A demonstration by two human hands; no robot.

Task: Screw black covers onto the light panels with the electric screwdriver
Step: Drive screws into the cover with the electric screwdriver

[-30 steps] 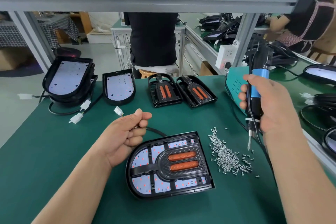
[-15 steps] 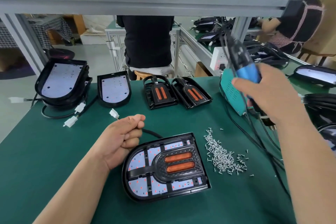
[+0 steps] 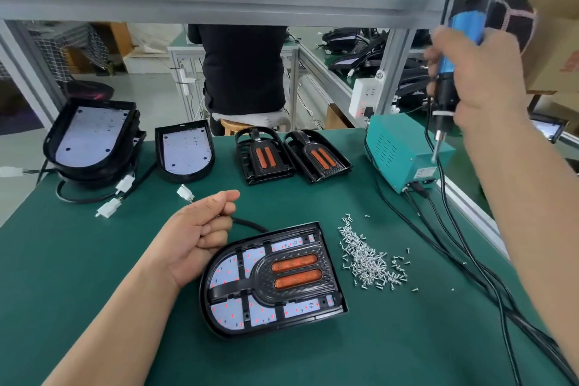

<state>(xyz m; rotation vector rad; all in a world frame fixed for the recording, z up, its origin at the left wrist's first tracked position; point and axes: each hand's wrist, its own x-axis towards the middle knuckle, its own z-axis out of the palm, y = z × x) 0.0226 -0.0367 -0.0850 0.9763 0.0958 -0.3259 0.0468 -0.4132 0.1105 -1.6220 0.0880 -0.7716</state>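
Over green mat, right hand lifted screwdriver upright.

- Green table mat.
- Blue-and-black electric screwdriver.
- Black cover with two orange strips.
- Teal power box.
- Silver screws.
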